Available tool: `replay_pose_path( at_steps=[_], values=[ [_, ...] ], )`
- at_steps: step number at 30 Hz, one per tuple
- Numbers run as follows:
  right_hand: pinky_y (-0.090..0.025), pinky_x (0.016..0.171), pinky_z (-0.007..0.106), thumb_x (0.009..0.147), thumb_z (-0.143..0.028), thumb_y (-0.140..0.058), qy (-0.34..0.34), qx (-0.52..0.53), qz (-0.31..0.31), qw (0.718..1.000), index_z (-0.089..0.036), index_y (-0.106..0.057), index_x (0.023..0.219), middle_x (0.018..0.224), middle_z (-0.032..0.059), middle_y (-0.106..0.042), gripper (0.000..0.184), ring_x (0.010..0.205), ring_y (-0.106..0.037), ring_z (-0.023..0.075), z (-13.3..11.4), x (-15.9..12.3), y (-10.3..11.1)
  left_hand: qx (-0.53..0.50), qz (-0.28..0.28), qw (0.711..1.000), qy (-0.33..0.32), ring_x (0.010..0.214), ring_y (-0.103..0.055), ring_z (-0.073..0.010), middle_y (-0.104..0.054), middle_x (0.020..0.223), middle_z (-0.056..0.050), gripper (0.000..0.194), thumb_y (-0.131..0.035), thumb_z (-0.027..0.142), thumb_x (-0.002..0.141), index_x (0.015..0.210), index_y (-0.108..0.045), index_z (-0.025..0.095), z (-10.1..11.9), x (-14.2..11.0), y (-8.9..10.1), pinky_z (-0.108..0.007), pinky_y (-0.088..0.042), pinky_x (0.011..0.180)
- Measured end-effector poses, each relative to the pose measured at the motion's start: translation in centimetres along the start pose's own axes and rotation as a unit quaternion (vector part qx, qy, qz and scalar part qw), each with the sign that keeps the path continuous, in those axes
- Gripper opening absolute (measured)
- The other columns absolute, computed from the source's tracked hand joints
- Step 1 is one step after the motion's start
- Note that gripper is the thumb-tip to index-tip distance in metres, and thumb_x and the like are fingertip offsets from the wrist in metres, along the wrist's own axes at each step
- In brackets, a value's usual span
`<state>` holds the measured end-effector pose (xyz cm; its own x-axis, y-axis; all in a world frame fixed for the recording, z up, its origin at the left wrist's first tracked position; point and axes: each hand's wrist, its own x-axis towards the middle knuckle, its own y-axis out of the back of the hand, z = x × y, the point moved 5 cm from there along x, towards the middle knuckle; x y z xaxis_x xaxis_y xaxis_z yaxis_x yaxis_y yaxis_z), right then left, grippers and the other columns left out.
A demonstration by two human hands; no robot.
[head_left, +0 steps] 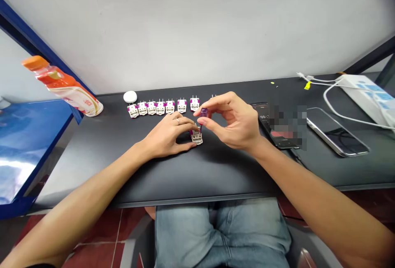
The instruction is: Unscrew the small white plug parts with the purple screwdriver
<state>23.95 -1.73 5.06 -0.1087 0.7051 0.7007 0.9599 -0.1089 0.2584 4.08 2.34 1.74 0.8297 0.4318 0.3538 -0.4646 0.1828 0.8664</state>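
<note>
On the black table, a small white and purple electrical plug point(196, 138) lies with its inner side facing up. My left hand point(169, 134) steadies it, the thumb at its near edge and the fingers over its far side. A small screwdriver point(204, 113) with a dark purple handle stands nearly upright over the plug. The thumb and fingers of my right hand point(236, 120) are closed around its handle. The screwdriver's tip reaches down to the plug's right part. Behind my hands, several similar plugs point(160, 107) stand in a row, their metal pins pointing toward the wall.
A round white lid-like disc point(130, 96) and an orange bottle point(63, 87) are at the left. To the right lie a dark phone point(263, 115) with a partly blurred screen, a second phone point(338, 132), a white cable point(327, 99) and a white box point(367, 99). A wall rises behind.
</note>
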Motion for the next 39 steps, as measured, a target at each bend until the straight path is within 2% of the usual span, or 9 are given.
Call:
replay_pose_path(
  at_steps=[6,12,17,19,23,28,30,33,39],
  values=[
    [-0.078,0.094,0.041,0.108,-0.028,-0.082,-0.009,0.066,-0.004,0.998,-0.027,-0.085,0.123,0.123,0.0078,-0.087,0.015,0.112,-0.087,0.0238,-0.35,0.5,0.18,-0.004,0.013,1.0,-0.019,0.114,-0.07,-0.031,-0.087,0.136,-0.011,0.032,-0.082,0.045,0.11,0.134,-0.085,0.023,-0.02,-0.13,0.14,-0.051,-0.059,0.11],
    [-0.079,0.082,0.038,0.095,-0.025,-0.099,0.02,0.074,0.019,0.997,-0.032,-0.091,0.114,0.116,0.0043,-0.084,0.022,0.094,-0.084,0.0203,-0.42,0.42,0.26,0.002,0.008,1.0,-0.012,0.114,-0.07,-0.0313,-0.087,0.13,-0.011,0.032,-0.083,0.043,0.109,0.134,-0.086,0.024,-0.11,-0.08,0.05,-0.051,-0.06,0.11],
    [-0.078,0.096,0.04,0.108,-0.021,-0.08,-0.007,0.103,0.0,0.995,-0.03,-0.089,0.126,0.12,0.0056,-0.089,0.022,0.104,-0.088,0.0208,-0.19,0.2,0.08,0.0,0.009,1.0,-0.017,0.115,-0.07,-0.0309,-0.087,0.136,-0.01,0.032,-0.082,0.043,0.109,0.134,-0.085,0.024,-0.15,-0.12,0.01,-0.05,-0.059,0.111],
    [-0.079,0.094,0.039,0.105,-0.022,-0.084,0.01,0.098,0.0,0.995,-0.03,-0.091,0.123,0.123,0.0059,-0.089,0.021,0.106,-0.087,0.0212,-0.24,0.35,0.13,0.003,0.01,1.0,-0.017,0.114,-0.07,-0.0306,-0.087,0.135,-0.011,0.032,-0.083,0.043,0.109,0.134,-0.086,0.024,-0.16,-0.14,0.01,-0.05,-0.059,0.11],
    [-0.079,0.081,0.035,0.092,-0.023,-0.1,0.045,0.088,0.031,0.995,-0.03,-0.094,0.112,0.113,0.0044,-0.088,0.023,0.097,-0.085,0.02,-0.27,0.57,0.4,0.007,0.016,1.0,-0.022,0.111,-0.069,-0.0302,-0.087,0.132,-0.012,0.033,-0.083,0.044,0.109,0.135,-0.086,0.024,-0.1,-0.19,0.08,-0.049,-0.06,0.107],
    [-0.08,0.091,0.038,0.105,-0.021,-0.085,0.007,0.133,0.02,0.991,-0.029,-0.092,0.126,0.121,0.0068,-0.091,0.023,0.102,-0.089,0.0218,-0.09,0.5,0.21,0.004,0.014,1.0,-0.021,0.115,-0.069,-0.0305,-0.087,0.137,-0.01,0.032,-0.082,0.043,0.11,0.135,-0.085,0.024,-0.14,-0.24,0.05,-0.049,-0.059,0.11],
    [-0.079,0.09,0.037,0.102,-0.02,-0.089,0.034,0.126,0.02,0.991,-0.031,-0.094,0.122,0.122,0.0068,-0.089,0.023,0.107,-0.088,0.0225,-0.4,0.61,0.27,0.005,0.012,1.0,-0.019,0.114,-0.07,-0.0304,-0.087,0.136,-0.01,0.032,-0.082,0.044,0.11,0.135,-0.086,0.024,-0.18,-0.24,0.03,-0.049,-0.059,0.11],
    [-0.077,0.082,0.033,0.09,-0.014,-0.099,0.072,0.106,0.04,0.991,-0.033,-0.095,0.117,0.112,0.0043,-0.086,0.033,0.099,-0.083,0.0194,-0.64,0.76,0.5,0.007,0.013,1.0,-0.021,0.11,-0.069,-0.0299,-0.087,0.131,-0.011,0.034,-0.083,0.044,0.11,0.137,-0.086,0.025,-0.17,-0.23,0.05,-0.049,-0.059,0.107],
    [-0.079,0.087,0.04,0.108,-0.023,-0.082,0.033,0.128,0.013,0.991,-0.03,-0.093,0.126,0.121,0.0086,-0.087,0.023,0.099,-0.086,0.0223,-0.1,0.68,0.22,0.008,0.016,1.0,-0.026,0.114,-0.069,-0.0303,-0.087,0.137,-0.01,0.033,-0.083,0.043,0.109,0.136,-0.085,0.024,-0.15,-0.24,0.03,-0.049,-0.058,0.111]
  ],
)
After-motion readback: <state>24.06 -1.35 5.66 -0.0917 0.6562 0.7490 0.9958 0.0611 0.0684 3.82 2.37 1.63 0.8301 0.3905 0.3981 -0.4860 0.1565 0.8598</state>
